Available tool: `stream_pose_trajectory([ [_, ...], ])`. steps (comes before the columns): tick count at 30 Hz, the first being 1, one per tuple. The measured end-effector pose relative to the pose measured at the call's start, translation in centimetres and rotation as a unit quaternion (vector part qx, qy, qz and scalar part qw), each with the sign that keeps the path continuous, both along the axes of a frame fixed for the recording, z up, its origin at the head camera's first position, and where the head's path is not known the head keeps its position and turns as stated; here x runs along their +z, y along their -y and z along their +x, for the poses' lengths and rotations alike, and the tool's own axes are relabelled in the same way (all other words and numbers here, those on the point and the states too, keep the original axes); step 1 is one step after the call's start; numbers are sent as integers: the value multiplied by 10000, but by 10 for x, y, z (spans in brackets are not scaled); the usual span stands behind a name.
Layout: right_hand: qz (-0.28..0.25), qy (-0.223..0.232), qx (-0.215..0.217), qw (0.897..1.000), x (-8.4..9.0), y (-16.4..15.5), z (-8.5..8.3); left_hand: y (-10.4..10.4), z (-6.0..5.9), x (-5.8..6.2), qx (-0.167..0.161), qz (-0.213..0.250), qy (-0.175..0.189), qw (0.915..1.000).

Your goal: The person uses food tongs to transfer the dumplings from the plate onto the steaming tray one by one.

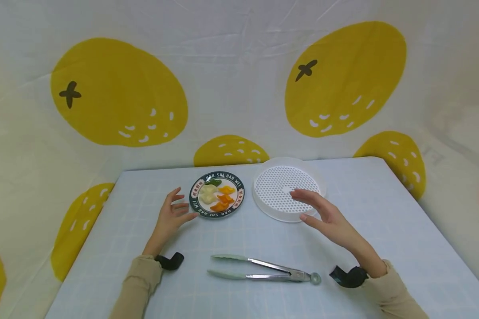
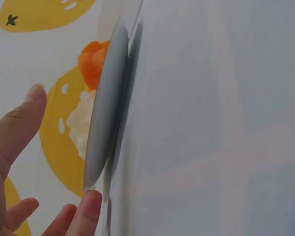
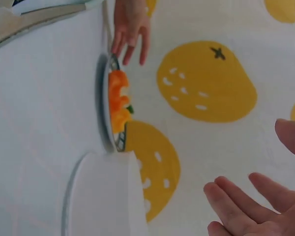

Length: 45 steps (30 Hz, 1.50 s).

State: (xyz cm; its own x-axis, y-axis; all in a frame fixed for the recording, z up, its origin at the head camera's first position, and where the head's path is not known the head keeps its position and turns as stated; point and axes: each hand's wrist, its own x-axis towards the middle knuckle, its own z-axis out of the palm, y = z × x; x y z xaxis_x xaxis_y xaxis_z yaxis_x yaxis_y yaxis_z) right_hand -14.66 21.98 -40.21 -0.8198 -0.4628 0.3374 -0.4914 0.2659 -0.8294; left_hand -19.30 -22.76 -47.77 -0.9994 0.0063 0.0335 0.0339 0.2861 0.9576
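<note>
My left hand [image 1: 171, 217] is beside the left edge of a round plate [image 1: 193, 201], fingers spread and holding nothing. The plate has a dark lettered rim and carries several dumpling-shaped pieces: pale ones [image 1: 207, 195], orange ones [image 1: 222, 204] and a green one [image 1: 213, 182]. Over the right front part of a white round steamer tray [image 1: 279, 188] with a perforated base hovers my right hand [image 1: 333, 221], its fingers extended and empty. Nearer to me lies a pair of tongs [image 1: 271, 270] with pale green tips, spread apart and touched by neither hand.
A pale checked cloth [image 1: 207, 301] covers the table. Behind it and at the sides hangs a white curtain [image 1: 239, 88] printed with large yellow fruit. Each wrist wears a black strap [image 1: 349, 278].
</note>
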Motion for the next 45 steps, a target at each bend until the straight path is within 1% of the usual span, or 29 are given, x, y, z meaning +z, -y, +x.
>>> stream_pose_trajectory([
  [2, -60, 19, 200, 9998, -3, 7, 0, 0, -2, -5, -43, -6, 28, 10000],
  [6, -118, 196, 505, 9985, -12, 19, 2, -1, -6, -15, -91, 26, 107, 9999],
  [9, -83, 463, 700, 9964, -22, 28, 6, -1, -6, -22, -149, 35, 88, 9998],
  [10, -87, 571, 793, 9952, -26, 31, 7, -1, -6, -24, -144, -26, 83, 9999],
  [13, -80, 950, 1069, 9897, -37, 40, 10, -2, -4, -25, -116, -213, 30, 9997],
  [17, -1, 1434, 1451, 9790, -52, 51, 11, -4, -1, -23, 16, -399, 46, 9992],
  [20, 268, 1744, 1556, 9719, -63, 56, 12, -5, -2, -23, 67, -429, 10, 9991],
  [22, 424, 1906, 1573, 9681, -68, 58, 12, -5, -4, -23, 90, -464, -123, 9988],
  [26, 647, 1991, 1619, 9644, -76, 63, 12, -5, -9, -25, 115, -614, -311, 9976],
  [28, 780, 1848, 1666, 9654, -80, 65, 13, -4, -10, -26, 107, -633, -299, 9975],
  [34, 1106, 1059, 2011, 9675, -90, 70, 20, -5, -11, -26, 109, -611, -297, 9976],
  [37, 1239, 685, 2077, 9679, -93, 70, 24, -6, -10, -27, 95, -611, -303, 9976],
  [39, 1322, 384, 2055, 9689, -95, 70, 26, -7, -10, -28, 87, -571, -299, 9979],
  [42, 1311, -95, 2044, 9700, -97, 71, 26, -7, -10, -29, 110, -568, -291, 9979],
  [45, 1270, -739, 2070, 9672, -99, 74, 24, -7, -9, -28, 131, -501, -307, 9982],
])
